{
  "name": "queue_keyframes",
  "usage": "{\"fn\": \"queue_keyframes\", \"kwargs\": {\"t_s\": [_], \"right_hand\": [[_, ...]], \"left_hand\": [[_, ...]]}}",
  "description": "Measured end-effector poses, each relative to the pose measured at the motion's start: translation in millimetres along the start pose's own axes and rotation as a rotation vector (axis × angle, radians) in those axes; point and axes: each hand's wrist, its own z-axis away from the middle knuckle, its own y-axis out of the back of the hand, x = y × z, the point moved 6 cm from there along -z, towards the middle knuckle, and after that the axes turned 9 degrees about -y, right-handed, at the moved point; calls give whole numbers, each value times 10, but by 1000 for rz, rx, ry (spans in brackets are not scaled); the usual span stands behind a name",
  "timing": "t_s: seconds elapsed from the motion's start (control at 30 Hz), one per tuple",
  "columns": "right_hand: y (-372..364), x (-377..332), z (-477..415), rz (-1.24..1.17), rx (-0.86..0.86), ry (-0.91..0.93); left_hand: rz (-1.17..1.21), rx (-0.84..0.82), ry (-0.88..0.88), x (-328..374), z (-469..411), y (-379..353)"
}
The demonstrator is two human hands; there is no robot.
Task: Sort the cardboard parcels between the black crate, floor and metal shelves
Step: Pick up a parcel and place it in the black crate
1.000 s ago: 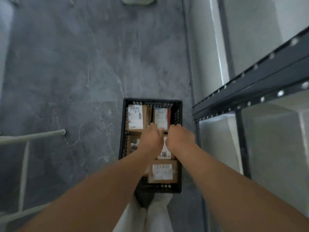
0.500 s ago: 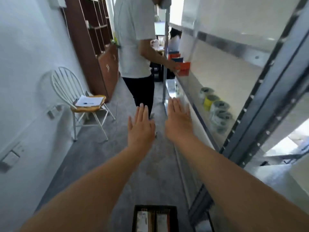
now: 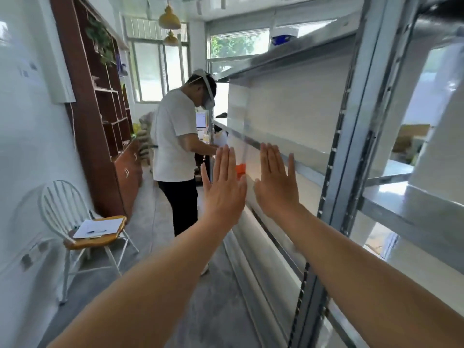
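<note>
Both my arms stretch straight out in front of me at chest height. My left hand (image 3: 224,185) and my right hand (image 3: 276,183) are raised side by side with flat, straight fingers pointing up, holding nothing. The metal shelves (image 3: 351,146) run along my right, their grey uprights and boards close to my right arm. The black crate and the cardboard parcels are out of view below the frame.
Another person (image 3: 177,156) in a white shirt stands ahead in the narrow aisle, bent toward the shelves. A white chair (image 3: 75,222) with papers on its seat stands at the left wall. A brown bookcase (image 3: 100,116) lines the left side beyond it.
My view swung up from the crate on the floor to the aisle ahead. Both hands left the parcels, opened flat and rose in front of me.
</note>
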Motion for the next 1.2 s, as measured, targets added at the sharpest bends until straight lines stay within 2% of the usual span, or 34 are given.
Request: {"fn": "queue_keyframes", "kwargs": {"t_s": [0.23,0.4,0.63,0.87,1.0,1.2], "right_hand": [[666,-111,-46,103,111,-134],[1012,-108,186,202,155,-219],[1827,329,686,371,210,-381],[2746,932,1538,581,220,-509],[3267,1354,2177,670,219,-609],[4156,1869,3354,801,214,-766]], "left_hand": [[48,78,-165,-94,-182,466],[148,3,-273,163,-202,579],[279,57,-473,1009,26,1084],[426,124,-548,2019,299,1716],[547,110,-623,2728,741,2058],[594,79,-773,3844,1616,2671]]}}
